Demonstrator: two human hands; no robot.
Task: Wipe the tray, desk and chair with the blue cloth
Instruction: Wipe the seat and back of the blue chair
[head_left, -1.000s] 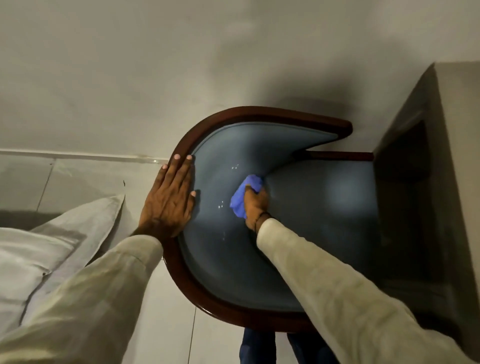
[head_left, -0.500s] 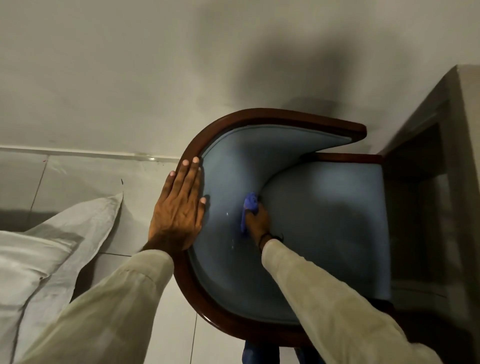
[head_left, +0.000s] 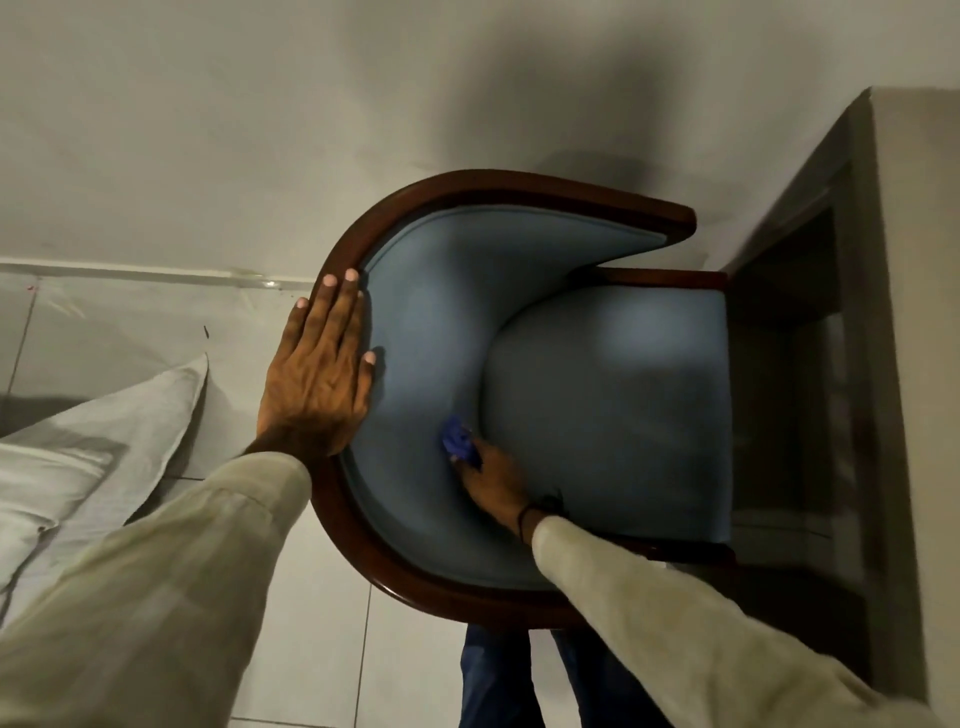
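A chair (head_left: 613, 415) with blue upholstery and a dark curved wooden frame fills the middle of the view, seen from above. My right hand (head_left: 491, 480) is shut on a bunched blue cloth (head_left: 457, 444), pressing it into the crease where the padded backrest meets the seat. My left hand (head_left: 317, 374) lies flat with fingers together on the wooden rim and the inner backrest at the chair's left side. No tray is in view.
A grey desk (head_left: 904, 364) with a dark open recess stands right of the chair. A white pillow (head_left: 88, 457) lies at the lower left over the tiled floor (head_left: 130, 317). A grey wall rises behind. My jeans-clad legs (head_left: 498, 675) show below the chair.
My right hand has slid the cloth down the inner backrest toward me, into the seat crease. The left hand has stayed flat on the rim. The view has shifted slightly.
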